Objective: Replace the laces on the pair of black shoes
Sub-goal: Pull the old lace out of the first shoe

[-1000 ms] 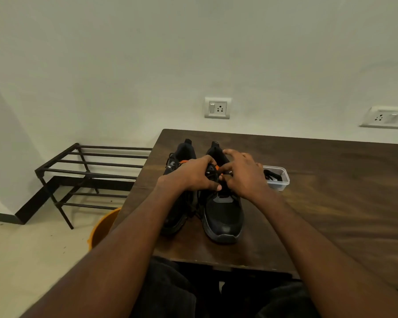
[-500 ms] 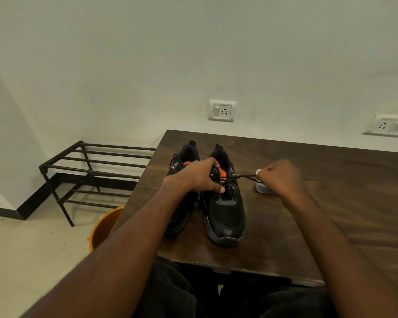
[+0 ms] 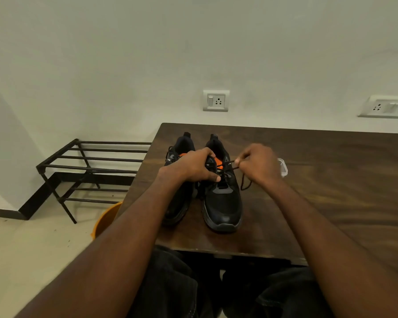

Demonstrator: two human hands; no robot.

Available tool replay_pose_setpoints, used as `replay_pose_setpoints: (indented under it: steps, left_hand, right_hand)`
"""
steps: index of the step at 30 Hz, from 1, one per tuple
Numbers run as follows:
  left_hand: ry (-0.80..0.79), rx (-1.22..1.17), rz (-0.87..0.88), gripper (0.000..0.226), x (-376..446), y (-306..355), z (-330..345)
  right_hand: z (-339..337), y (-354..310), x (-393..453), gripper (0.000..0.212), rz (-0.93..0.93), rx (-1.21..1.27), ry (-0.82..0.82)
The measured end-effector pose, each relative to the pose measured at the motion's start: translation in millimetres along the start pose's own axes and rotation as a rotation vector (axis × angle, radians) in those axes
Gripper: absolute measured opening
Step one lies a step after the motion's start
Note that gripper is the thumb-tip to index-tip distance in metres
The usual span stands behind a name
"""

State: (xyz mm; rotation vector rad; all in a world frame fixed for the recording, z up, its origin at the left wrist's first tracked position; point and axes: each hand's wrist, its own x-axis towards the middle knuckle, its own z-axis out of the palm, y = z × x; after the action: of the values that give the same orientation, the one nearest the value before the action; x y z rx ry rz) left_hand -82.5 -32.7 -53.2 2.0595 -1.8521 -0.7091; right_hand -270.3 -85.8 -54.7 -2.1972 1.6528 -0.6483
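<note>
In the head view, the left hand (image 3: pixel 194 167) curls its fingers over the tongue of the right-side black laced sneaker (image 3: pixel 223 193), while the right hand (image 3: pixel 260 165) pinches the thin black lace (image 3: pixel 231 162) between fingertips, its loose end dangling beneath them.

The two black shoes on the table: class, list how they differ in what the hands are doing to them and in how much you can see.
The right shoe is in full view; the left shoe is largely hidden by the left hand. The right hand pinches the right shoe's lace; the left shoe's laces hang untouched. Both are black, side by side, toes toward the person.
</note>
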Motion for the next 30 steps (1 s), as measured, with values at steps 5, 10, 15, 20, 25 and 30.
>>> replay_pose_setpoints:
  steps: [5,10,15,20,25,30]
  left_hand:
    - [-0.006,-0.025,-0.014,0.079,1.4,-1.0,-4.0]
    - [-0.007,-0.016,-0.012,0.078,2.9,-0.1,-1.3]
    - [0.011,-0.005,0.003,0.078,4.4,-1.8,1.9]
    - [0.012,-0.012,0.006,0.077,5.0,-1.9,1.8]
    - [-0.006,-0.027,0.008,0.075,4.3,-1.8,0.5]
    - [0.0,-0.021,0.024,0.074,4.0,-1.6,1.6]
  right_hand:
    - [-37.8,22.7,6.1,0.016,0.399,0.005,0.176]
    - [-16.7,21.6,0.8,0.025,0.04,-0.099,-0.058]
    - [12.5,-3.2,-0.7,0.011,-0.087,0.006,-0.182]
    - [9.8,2.4,5.9,0.011,0.097,0.255,-0.137]
    - [-19.6,14.6,12.8,0.023,0.604,1.182,0.127]
    - [-11.4,0.9,-1.4,0.008,0.469,1.208,-0.068]
